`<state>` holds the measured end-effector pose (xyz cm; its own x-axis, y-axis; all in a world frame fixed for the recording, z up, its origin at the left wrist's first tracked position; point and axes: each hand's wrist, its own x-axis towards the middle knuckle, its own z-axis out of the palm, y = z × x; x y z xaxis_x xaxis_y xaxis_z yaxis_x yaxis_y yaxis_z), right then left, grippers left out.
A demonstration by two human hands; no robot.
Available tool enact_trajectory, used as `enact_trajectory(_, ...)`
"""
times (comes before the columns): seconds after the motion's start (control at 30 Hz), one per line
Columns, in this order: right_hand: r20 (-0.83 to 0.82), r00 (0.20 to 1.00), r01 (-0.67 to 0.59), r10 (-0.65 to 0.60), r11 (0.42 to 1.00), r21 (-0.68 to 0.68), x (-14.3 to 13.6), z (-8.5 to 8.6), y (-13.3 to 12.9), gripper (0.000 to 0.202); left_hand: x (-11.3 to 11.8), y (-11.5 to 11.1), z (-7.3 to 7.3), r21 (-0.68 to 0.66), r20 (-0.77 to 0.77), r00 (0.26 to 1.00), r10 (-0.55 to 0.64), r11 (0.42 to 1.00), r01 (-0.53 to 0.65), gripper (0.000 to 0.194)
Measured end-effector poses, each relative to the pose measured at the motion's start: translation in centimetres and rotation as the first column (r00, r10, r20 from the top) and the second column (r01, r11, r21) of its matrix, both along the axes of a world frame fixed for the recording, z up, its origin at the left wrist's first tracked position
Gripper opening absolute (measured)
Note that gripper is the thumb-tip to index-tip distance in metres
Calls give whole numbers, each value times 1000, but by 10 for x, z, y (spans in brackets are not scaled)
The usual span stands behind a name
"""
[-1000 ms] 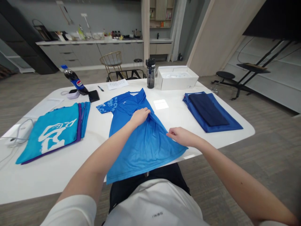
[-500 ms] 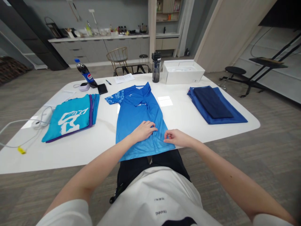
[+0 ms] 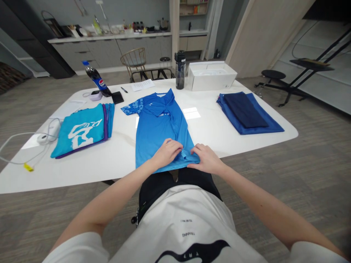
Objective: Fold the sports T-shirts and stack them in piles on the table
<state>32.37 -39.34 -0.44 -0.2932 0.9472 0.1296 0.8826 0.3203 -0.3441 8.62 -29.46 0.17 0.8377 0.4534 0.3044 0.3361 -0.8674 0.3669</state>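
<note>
A blue short-sleeved shirt (image 3: 156, 131) lies on the white table (image 3: 123, 160), collar away from me and hem at the near edge. Its left sleeve, with a pale pattern, is spread out, while the right side is folded inward. My left hand (image 3: 169, 151) rests on the lower part, fingers closed on the fabric. At the lower right corner my right hand (image 3: 204, 159) pinches the shirt, its thumb near the hem. Between the two hands a small piece of fabric is bunched up.
Folded turquoise and purple shirts (image 3: 82, 128) lie at left, beside a white cable and adapter (image 3: 52, 131). Dark blue folded clothes (image 3: 244, 109) lie at right. Toward the back are a cola bottle (image 3: 97, 80), phone (image 3: 117, 97), black drink bottle (image 3: 180, 69) and white box (image 3: 211, 76).
My right hand has taken hold of the shirt's lower right edge, and fabric there is now lifted and bunched toward my left hand. The hem has shifted slightly away from me.
</note>
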Motion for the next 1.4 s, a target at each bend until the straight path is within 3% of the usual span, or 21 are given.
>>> enact_trajectory(0.1, 93, 993, 68, -69, 998, 16, -6, -4, -3, 19, -10, 2, 5, 0, 9, 1000, 16, 1000, -16, 28)
enact_trajectory(0.23, 69, 998, 8, -9, 1000, 6, 0, -8, -7, 23, -29, 2, 7, 54, -103, 993, -65, 996, 71, 25)
enact_trajectory(0.37, 4, 990, -138, 138, 990, -25, 9, -4, -14, 14, -41, -5, 2, -59, -151, 985, -85, 995, 77, 24)
enact_trajectory(0.47, -26, 988, -153, 151, 987, -57, 11, -1, -13, 29, -41, -6, -3, -128, -121, 991, -55, 991, 40, 27)
enact_trajectory(0.57, -51, 993, -112, 108, 990, -82, 12, 2, 0, 41, -34, -1, -4, -102, -141, 990, -16, 995, 2, 27)
enact_trajectory(0.73, -107, 994, -39, 29, 995, -93, 13, 2, 45, 39, -20, 26, -4, -45, -156, 982, 109, 992, -117, 25)
enact_trajectory(0.87, -193, 981, -11, -19, 988, -154, 14, -1, 100, 32, -12, 79, -5, -57, -66, 932, 357, 931, -361, 22)
enact_trajectory(0.97, -234, 971, 5, -46, 985, -171, 13, -4, 155, 26, -9, 141, -3, -97, -11, 837, 548, 832, -546, 23)
enact_trajectory(1.07, -246, 963, 72, -108, 986, -150, 13, -8, 225, 22, -3, 212, 1, -100, -58, 722, 689, 716, -691, 29)
enact_trajectory(1.23, -227, 925, 285, -306, 951, -123, 16, -15, 362, 26, 17, 310, -2, 12, -245, 554, 795, 574, -819, 44)
enact_trajectory(1.4, -148, 894, 417, -423, 906, -70, 12, -19, 474, 49, 27, 354, -14, 146, -318, 460, 829, 522, -840, 43)
